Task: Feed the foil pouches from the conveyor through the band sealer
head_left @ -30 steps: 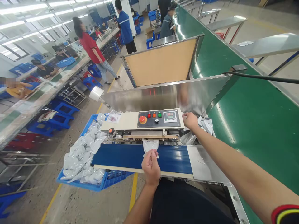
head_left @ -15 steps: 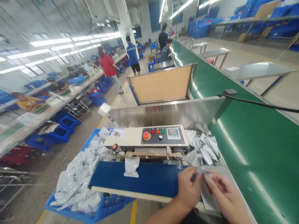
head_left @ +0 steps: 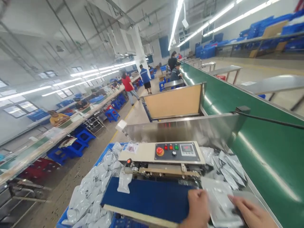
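Note:
A silvery white plastic pouch (head_left: pixel 219 198) is spread out between my hands, at the right end of the blue conveyor belt (head_left: pixel 152 196). Closed fingers of my left hand (head_left: pixel 199 205) grip its left edge. On the other side, my right hand (head_left: pixel 251 211) pinches the right edge between thumb and fingers. Behind the belt stands a band sealing machine (head_left: pixel 137 152) with a red button and a small display. Another pouch (head_left: pixel 124 182) hangs from its sealing strip at the left end, resting over the belt.
Many filled pouches (head_left: pixel 95 190) heap in a blue crate (head_left: pixel 62 218) at left. More pouches (head_left: pixel 231 169) lie right of the machine. A metal panel (head_left: pixel 166 131) stands behind it; a green conveyor (head_left: pixel 268 164) runs along the right. Several people work farther off.
My hands have moved apart, and the pouch now shows flat between them. The pouch in the machine has travelled left along the belt. The camera view has shifted.

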A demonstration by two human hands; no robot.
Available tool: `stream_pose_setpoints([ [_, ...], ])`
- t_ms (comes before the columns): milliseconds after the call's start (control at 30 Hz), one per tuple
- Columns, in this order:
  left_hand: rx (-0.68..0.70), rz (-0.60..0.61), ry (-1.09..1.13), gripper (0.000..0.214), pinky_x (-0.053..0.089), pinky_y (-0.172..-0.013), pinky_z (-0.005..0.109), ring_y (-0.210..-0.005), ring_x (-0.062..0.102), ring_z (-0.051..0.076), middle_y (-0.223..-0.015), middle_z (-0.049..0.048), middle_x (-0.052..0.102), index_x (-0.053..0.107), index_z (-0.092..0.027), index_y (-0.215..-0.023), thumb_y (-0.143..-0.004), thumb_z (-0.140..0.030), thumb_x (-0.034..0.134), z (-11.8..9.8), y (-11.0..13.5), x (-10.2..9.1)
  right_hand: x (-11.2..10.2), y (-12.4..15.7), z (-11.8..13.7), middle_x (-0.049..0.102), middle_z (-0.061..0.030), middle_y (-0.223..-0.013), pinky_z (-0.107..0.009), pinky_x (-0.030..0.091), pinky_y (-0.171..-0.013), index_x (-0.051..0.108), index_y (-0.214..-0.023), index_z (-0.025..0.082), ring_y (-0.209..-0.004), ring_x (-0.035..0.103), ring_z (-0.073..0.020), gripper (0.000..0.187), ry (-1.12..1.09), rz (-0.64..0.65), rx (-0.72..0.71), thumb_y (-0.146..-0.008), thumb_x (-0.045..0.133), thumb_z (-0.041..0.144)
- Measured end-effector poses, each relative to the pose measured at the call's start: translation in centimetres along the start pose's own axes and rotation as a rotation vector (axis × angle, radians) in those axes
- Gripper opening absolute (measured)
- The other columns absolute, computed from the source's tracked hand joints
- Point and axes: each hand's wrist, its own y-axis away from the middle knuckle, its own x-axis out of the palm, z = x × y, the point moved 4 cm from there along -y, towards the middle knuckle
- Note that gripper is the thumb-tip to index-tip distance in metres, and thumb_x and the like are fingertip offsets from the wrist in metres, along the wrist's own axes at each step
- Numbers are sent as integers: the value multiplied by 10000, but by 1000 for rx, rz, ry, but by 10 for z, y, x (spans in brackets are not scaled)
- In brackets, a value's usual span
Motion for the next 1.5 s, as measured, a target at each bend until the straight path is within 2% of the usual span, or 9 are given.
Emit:
stream_pose_setpoints([
  [167, -95, 115, 74, 497, 434, -574, 294, -583, 546, 189, -530, 19, 556, 653, -167, -520, -626, -591, 890, -16, -12, 20, 5, -5, 21, 676, -85, -593, -333, 442, -525, 712, -527, 218, -564, 577, -236, 444, -89, -44, 99, -566, 777, 656],
  [333, -64, 118, 105, 500, 418, -570, 269, -557, 531, 160, -554, 32, 614, 721, -139, -568, -656, -613, 854, -16, -24, 1, 33, -18, 13, 571, -27, -529, -290, 325, -503, 653, -547, 216, -513, 451, -156, 459, -90, 45, 86, -653, 748, 652],
  [533, -13, 33, 58, 562, 442, -580, 275, -593, 607, 190, -637, 72, 718, 818, -106, -689, -674, -667, 865, -24, -31, -49, 64, -36, 1, 593, -9, -515, -289, 355, -492, 659, -626, 222, -454, 483, -157, 513, 86, 353, 77, -818, 698, 697],
  [733, 166, -320, -44, 551, 630, -837, 398, -976, 801, 339, -1022, 159, 849, 877, -139, -1044, -806, -635, 842, -33, -6, -138, 42, -134, 48, 825, -169, -1099, -355, 547, -864, 834, -1174, 151, -1013, 772, -304, 427, 871, 25, -278, -1083, 470, 354],
  [900, 219, -538, -46, 683, 681, -774, 434, -885, 810, 314, -1124, 206, 839, 856, -120, -1089, -847, -753, 771, -25, 30, -180, 88, -210, 79, 750, -235, -1327, -403, 554, -964, 817, -1260, 145, -1148, 764, -334, 372, 1047, 142, -355, -1063, 545, 304],
  [1067, 327, -518, -119, 652, 689, -738, 393, -852, 807, 290, -1051, 186, 846, 864, -132, -1055, -935, -751, 697, -30, 56, -167, 117, -228, 77, 772, -237, -1233, -406, 572, -919, 849, -1133, 153, -1067, 788, -326, 310, 1090, 227, -373, -1018, 570, 224],
  [1200, 499, -402, -216, 466, 698, -787, 374, -864, 811, 260, -1031, 149, 841, 857, -168, -1057, -1061, -575, 631, -42, 70, -141, 84, -215, 76, 766, -206, -1233, -431, 577, -949, 807, -1129, 157, -1125, 748, -323, 378, 878, -13, -549, -1077, 496, 367],
  [1367, 740, -111, -331, 359, 687, -888, 391, -980, 812, 267, -1030, 133, 837, 850, -200, -1061, -1120, -405, 561, -66, 68, -79, 10, -136, 73, 775, -162, -1093, -457, 584, -966, 684, -921, 215, -1169, 733, -323, 305, 238, -427, -846, -1034, 615, 491],
  [1500, 878, 108, -322, 411, 634, -1078, 455, -1247, 757, 309, -1330, 170, 794, 758, -189, -1381, -1095, -445, 611, -86, 60, -13, -10, -42, 53, 783, -134, -1080, -393, 622, -821, 660, -888, 227, -1030, 775, -290, 355, 30, -389, -721, -1033, 667, 551],
])
